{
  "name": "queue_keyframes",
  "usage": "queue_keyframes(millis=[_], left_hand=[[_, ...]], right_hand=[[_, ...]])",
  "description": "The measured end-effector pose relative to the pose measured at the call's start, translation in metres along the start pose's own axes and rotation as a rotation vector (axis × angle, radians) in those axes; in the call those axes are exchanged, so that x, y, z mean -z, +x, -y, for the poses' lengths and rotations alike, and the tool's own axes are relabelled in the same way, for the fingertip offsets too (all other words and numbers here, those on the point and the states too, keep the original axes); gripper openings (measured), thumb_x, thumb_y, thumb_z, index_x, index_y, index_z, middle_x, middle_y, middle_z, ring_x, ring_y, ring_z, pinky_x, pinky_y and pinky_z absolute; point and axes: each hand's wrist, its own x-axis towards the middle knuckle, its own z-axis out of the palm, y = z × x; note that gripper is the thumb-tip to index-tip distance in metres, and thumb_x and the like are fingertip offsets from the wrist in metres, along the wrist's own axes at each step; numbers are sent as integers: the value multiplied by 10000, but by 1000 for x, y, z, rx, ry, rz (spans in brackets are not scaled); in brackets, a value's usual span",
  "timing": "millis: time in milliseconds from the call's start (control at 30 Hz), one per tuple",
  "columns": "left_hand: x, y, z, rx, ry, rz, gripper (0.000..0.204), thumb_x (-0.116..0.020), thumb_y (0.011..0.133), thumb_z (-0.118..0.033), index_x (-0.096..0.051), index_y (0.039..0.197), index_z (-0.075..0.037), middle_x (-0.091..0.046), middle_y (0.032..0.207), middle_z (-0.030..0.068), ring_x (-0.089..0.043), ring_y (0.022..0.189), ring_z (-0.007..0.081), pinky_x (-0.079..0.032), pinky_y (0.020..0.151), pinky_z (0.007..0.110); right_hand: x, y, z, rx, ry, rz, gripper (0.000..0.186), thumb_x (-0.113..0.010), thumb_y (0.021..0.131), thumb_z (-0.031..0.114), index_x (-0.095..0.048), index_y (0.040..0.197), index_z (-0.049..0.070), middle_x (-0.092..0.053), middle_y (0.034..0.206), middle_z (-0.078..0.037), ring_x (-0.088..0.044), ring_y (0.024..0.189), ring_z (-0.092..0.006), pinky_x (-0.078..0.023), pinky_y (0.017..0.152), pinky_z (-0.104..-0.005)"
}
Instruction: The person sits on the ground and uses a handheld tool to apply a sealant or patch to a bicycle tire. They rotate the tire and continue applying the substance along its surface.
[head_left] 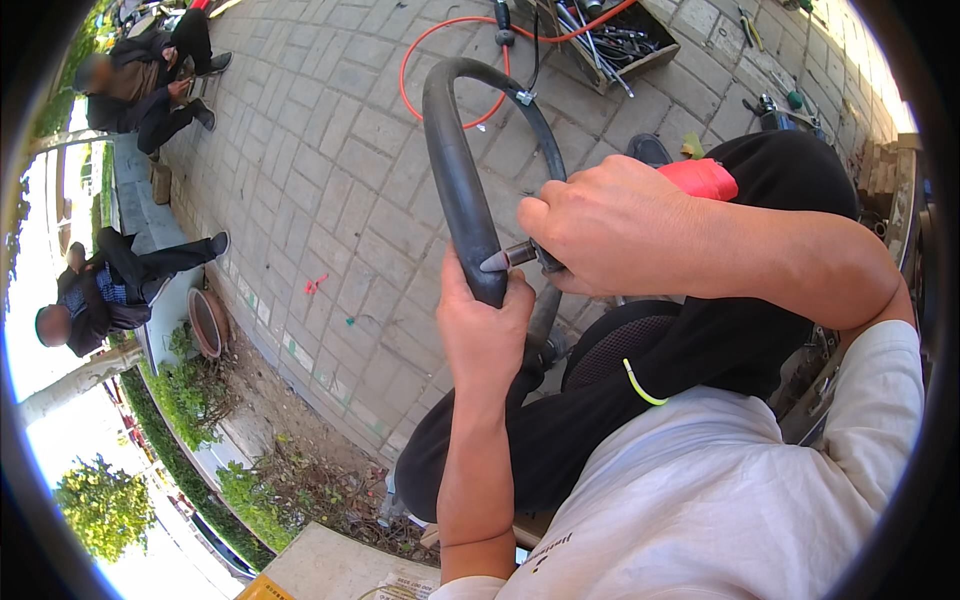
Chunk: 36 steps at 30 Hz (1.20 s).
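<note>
A black inner tube (462, 165) stands up in a loop in front of me, its metal valve (524, 97) at the upper right of the loop. My left hand (482, 325) grips the tube's lower near end, thumb and fingers on either side. My right hand (600, 225) is closed around a rotary grinder (522, 254) with a cone-shaped grey tip. That tip rests against the tube just above my left fingers. Most of the tool's body is hidden by my hand. A red part (700, 180) shows beyond my right wrist; I cannot tell whether it belongs to the tool.
A tool box (650, 58) full of metal tools stands at the far right, with an orange hose (405, 75) looped on the paving beside it. Pliers (750, 28) and other tools lie farther right. Two seated people (135, 85) are at the left, near a clay pot (208, 322).
</note>
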Motion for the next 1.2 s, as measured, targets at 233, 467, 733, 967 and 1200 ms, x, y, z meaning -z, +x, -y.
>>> queue_keyframes(millis=[233,467,733,967,1200], left_hand=[[-2,-1,2,-26,41,8,527,-717,876,-58,-561,1377,-11,-587,875,6,-535,725,84,-489,654,274],[-3,-2,-1,3,16,16,554,-710,876,-39,-550,1405,-4,-574,850,-3,-526,707,75,-479,644,271],[0,0,1,-7,-14,12,538,-713,873,-38,-565,1389,0,-574,840,-2,-525,684,75,-476,626,271],[-3,0,0,-54,-1,-11,546,-721,871,-46,-568,1392,0,-581,827,0,-525,698,86,-480,647,280],[-2,-3,-3,-34,75,10,562,-722,868,-38,-559,1405,2,-575,844,6,-510,699,93,-479,655,279]], right_hand=[[2,1,0,-18,-10,-15,175,-723,795,141,-663,877,-1,-724,734,-162,-742,671,-364,-579,599,-450],[3,1,-1,-29,-18,6,179,-721,800,145,-669,885,-4,-734,754,-169,-746,688,-367,-584,615,-451],[3,2,-1,-55,-45,56,299,-799,784,216,-624,900,3,-710,796,-159,-743,724,-357,-584,633,-439],[6,3,-1,-58,-56,70,367,-840,776,255,-602,909,9,-695,808,-148,-740,734,-349,-583,634,-428],[7,5,1,-67,-61,79,373,-841,780,261,-600,908,8,-693,798,-147,-738,725,-347,-581,635,-430]])
